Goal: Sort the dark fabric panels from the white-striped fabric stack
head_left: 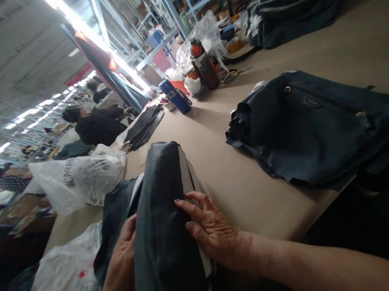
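Note:
A dark folded fabric piece (159,229) with a pale strip along its right side stands at the table's near edge. My left hand (125,252) is against its left side, with most fingers hidden behind the fabric. On the right side, my right hand (211,226) lies with its fingers spread over the pale strip and the dark cloth. More dark fabric (112,222) lies just left of the folded piece. To the right, dark bag panels (318,131) with a zipper and metal fittings lie in a pile.
On the brown table (219,161) stand a blue flask (175,97) and a dark bottle (204,65), near scissors (235,75). Plastic bags (77,178) lie left. Another fabric stack (298,6) sits at the back right. A person (99,126) is beyond the table.

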`<action>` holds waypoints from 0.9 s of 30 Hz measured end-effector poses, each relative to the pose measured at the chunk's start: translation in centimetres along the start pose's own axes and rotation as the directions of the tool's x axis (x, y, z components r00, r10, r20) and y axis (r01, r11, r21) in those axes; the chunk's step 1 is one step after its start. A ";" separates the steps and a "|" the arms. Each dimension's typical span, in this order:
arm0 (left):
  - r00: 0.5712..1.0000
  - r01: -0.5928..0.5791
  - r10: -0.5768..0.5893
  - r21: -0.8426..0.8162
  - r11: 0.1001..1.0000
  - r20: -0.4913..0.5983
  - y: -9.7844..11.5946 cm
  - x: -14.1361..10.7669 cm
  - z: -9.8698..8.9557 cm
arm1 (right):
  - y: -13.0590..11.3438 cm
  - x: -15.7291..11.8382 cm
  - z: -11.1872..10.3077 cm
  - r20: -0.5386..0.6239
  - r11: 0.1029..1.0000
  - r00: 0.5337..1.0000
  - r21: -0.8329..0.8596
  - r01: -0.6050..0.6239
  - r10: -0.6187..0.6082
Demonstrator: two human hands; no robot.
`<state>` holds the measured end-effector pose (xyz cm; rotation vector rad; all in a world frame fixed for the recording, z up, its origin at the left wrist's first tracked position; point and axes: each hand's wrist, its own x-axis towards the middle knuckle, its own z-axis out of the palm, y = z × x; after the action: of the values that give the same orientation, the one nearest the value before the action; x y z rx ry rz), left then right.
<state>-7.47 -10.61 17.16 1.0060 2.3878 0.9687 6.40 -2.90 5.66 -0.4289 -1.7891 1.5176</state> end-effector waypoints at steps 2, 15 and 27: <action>0.997 -0.006 -0.001 -0.083 0.997 -0.076 0.9 0.2 -0.8 | -0.3 0.1 0.4 0.012 0.999 1.000 -0.039 0.026 -0.026; 0.957 -0.288 0.193 0.619 0.731 0.217 -2.3 2.3 -5.8 | -3.9 1.9 4.4 0.070 0.988 0.991 0.115 0.104 -0.112; 0.996 -0.068 0.032 0.480 0.875 0.084 -5.5 2.0 -7.1 | 4.0 3.6 0.1 0.013 0.365 0.683 0.837 -0.407 0.731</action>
<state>-15.47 -15.10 17.97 1.2510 2.6104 0.3328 3.05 0.40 3.05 -0.8738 -0.4668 2.3524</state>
